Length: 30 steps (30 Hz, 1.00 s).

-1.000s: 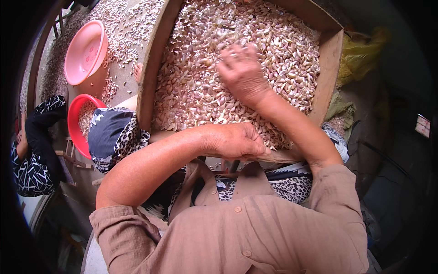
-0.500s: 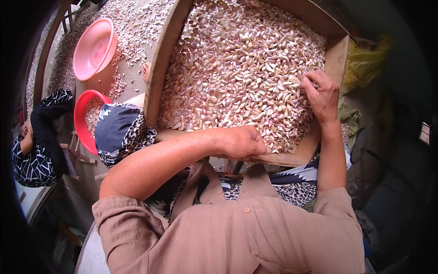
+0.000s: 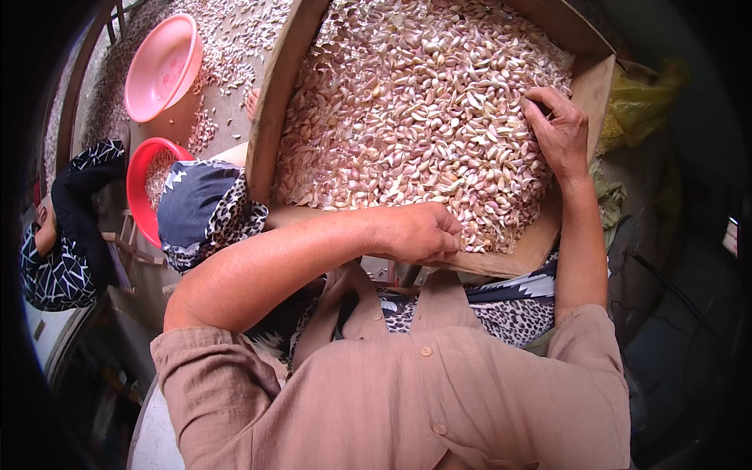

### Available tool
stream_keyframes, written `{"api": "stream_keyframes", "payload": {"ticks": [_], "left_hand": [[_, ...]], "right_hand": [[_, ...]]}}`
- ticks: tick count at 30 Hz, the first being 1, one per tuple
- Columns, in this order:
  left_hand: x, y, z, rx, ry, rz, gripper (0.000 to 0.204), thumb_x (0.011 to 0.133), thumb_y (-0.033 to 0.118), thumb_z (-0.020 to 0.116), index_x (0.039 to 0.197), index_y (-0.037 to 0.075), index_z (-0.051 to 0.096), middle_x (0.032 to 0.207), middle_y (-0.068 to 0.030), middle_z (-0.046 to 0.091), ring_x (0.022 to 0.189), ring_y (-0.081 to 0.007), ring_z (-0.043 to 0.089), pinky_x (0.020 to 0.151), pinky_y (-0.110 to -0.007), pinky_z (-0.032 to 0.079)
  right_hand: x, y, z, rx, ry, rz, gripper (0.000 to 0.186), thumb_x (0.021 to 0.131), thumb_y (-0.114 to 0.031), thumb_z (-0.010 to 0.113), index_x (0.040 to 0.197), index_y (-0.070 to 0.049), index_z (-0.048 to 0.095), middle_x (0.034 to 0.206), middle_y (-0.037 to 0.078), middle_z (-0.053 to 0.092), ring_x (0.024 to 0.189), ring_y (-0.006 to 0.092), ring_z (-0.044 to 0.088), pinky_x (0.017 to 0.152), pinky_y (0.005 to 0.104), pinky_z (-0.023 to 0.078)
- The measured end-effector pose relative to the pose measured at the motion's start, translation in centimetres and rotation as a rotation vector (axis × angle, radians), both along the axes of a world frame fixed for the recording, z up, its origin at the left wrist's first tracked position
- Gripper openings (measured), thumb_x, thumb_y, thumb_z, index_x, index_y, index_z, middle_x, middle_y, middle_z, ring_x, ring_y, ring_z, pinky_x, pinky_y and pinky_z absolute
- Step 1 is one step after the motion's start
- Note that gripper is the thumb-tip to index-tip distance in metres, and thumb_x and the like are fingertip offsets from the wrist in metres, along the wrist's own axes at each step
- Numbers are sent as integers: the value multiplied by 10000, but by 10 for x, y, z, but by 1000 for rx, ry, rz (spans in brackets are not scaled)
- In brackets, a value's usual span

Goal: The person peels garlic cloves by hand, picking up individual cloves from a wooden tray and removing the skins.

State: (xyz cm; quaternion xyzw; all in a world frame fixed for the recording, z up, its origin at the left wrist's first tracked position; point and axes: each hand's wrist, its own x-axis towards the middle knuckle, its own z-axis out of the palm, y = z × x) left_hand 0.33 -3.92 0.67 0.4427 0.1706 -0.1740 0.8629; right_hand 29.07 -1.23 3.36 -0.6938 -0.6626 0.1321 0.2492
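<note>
A wooden tray [image 3: 274, 102] full of pinkish-white garlic cloves [image 3: 415, 117] rests over my lap. My right hand [image 3: 560, 125] is by the tray's right side, fingers curled together over the cloves; what they hold is too small or hidden to name. My left hand [image 3: 427, 233] lies across the near edge, fingers curled down at the cloves beside the wood, with whatever is in them hidden. Patterned cloth covers my knee left of the tray.
Left of me are a pink basin [image 3: 160, 66] and a red basin [image 3: 149, 192] holding cloves, with scattered cloves and a bare foot on the floor. Another person in patterned clothes [image 3: 63, 266] sits at the far left. A yellow sack [image 3: 638, 106] lies right of the tray.
My right hand has swept from the middle of the cloves to the tray's right side, then slightly up along it. My left hand stays at the near edge with small finger shifts.
</note>
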Motion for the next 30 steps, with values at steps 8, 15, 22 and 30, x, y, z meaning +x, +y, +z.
{"api": "stream_keyframes", "payload": {"ticks": [8,15,22,30], "left_hand": [[1,2,4,30,17,-23,176,1011,100,547,870,30,624,724,36,541,651,-81,473,595,-271,403],[3,0,0,76,-18,-62,179,1016,111,557,873,32,629,724,37,546,651,-74,484,588,-265,410],[2,3,5,67,14,-60,180,1013,113,557,871,32,630,704,40,534,633,-75,476,574,-265,402],[3,0,-2,55,5,-32,189,1015,107,546,861,31,625,696,46,521,628,-72,463,566,-267,392]], "right_hand": [[-16,-2,-5,-36,35,156,104,868,-86,728,950,-22,725,905,116,719,811,256,716,741,342,548],[3,3,-11,-32,111,96,113,862,-73,731,952,-7,717,881,105,708,775,236,691,736,321,541],[-25,-3,9,-20,-3,273,91,849,-166,728,839,-76,718,845,71,691,815,220,659,710,354,527],[-70,-21,-15,-52,-321,492,124,784,-168,745,794,-98,643,846,48,578,883,247,575,800,400,451]]}}
